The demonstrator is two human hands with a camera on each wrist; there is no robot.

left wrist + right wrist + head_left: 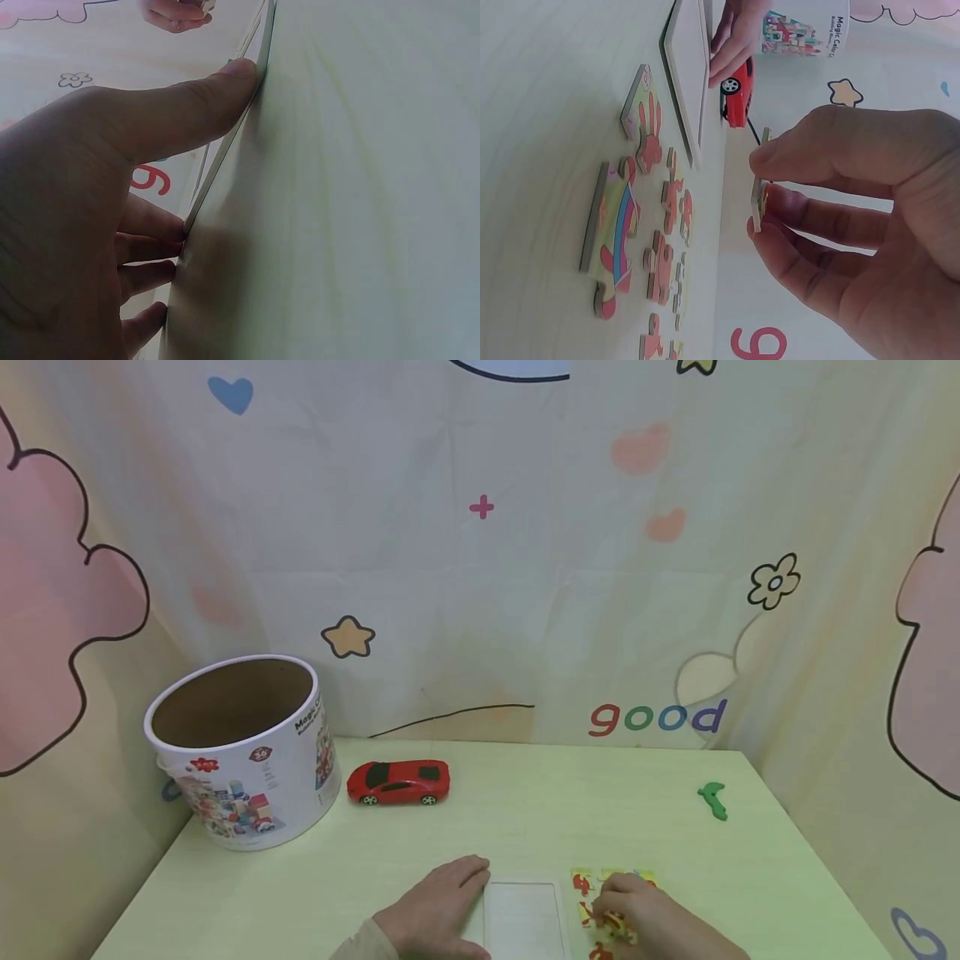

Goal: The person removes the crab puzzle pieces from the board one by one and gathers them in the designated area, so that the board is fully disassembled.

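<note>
My left hand [433,910] lies along the left side of a shallow white rectangular tray [523,927]. In the left wrist view its thumb and spread fingertips touch the tray's edge [232,139]. Above several colourful jigsaw pieces [582,883], to the tray's right, my right hand [651,912] pinches one thin jigsaw piece [757,196] between thumb and fingers. The right wrist view shows that piece edge-on, its printed face mostly hidden by the fingers. Below it the loose pieces lie apart on the table, one with a rainbow stripe [619,229].
A large white bucket [262,793] with printed building blocks stands at the back left, a red toy car [399,782] beside it. A small green curved piece [714,800] lies at the right of the pale table [600,810]. Patterned curtains hang behind and at both sides.
</note>
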